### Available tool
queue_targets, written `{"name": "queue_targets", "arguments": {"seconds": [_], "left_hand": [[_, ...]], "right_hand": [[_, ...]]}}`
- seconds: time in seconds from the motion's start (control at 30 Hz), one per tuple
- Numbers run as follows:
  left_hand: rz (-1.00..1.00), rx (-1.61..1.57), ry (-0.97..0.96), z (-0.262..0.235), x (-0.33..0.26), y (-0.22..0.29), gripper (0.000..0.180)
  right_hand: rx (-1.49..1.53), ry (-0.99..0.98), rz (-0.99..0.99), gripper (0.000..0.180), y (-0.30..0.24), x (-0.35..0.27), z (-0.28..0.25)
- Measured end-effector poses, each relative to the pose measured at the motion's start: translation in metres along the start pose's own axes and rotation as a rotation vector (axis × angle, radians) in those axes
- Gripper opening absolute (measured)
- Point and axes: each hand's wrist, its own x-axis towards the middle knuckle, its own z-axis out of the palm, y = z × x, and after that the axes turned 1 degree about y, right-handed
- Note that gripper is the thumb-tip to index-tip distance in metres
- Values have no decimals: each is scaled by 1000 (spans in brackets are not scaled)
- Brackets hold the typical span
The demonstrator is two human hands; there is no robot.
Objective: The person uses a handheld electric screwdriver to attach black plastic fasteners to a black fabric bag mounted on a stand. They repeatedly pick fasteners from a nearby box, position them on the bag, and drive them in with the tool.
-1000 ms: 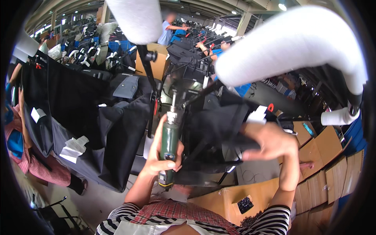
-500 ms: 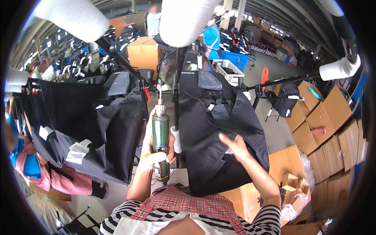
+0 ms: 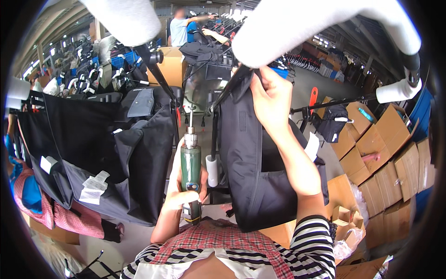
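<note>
In my left hand (image 3: 174,188) is a green electric screwdriver (image 3: 190,163), its bit pointing up and away from me. My fingers wrap round its body, with the thumb across the front. My right hand (image 3: 274,100) pinches the top edge of a black fabric cover (image 3: 244,160) against a dark frame tube, just under a white foam-covered handle (image 3: 283,30). The cover hangs down from there with a seam and a white label (image 3: 311,147). Left of the screwdriver another black fabric cover (image 3: 146,160) hangs on its frame, with white labels and a grey flap.
Cardboard boxes (image 3: 378,149) are stacked at the right. A carton holding small boxes (image 3: 346,218) stands at lower right. A person in pink checked clothes (image 3: 60,204) is at the left edge; another person (image 3: 179,30) stands at the back beside a brown carton (image 3: 169,63).
My right hand has risen from low over the right cover to its top edge and taken hold there, lifting the fabric. The screwdriver has stayed nearly in place.
</note>
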Motion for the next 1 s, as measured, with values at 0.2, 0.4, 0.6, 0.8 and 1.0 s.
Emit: {"name": "queue_targets", "arguments": {"seconds": [0.2,0.4,0.6,0.8,1.0], "left_hand": [[-25,-17,31,1,1,9,125],[-59,-27,36,-6,0,10,126],[-96,-71,23,-3,3,10,130],[-70,-35,14,-1,5,12,130],[-72,4,19,16,10,21,129]], "right_hand": [[-343,174,-105,31,15,38,-22],[-249,-95,-58,13,-22,0,-10],[-227,-24,-261,13,-22,-7,-17],[43,-265,-169,19,-16,11,-19],[470,-831,26,40,0,30,-16]]}}
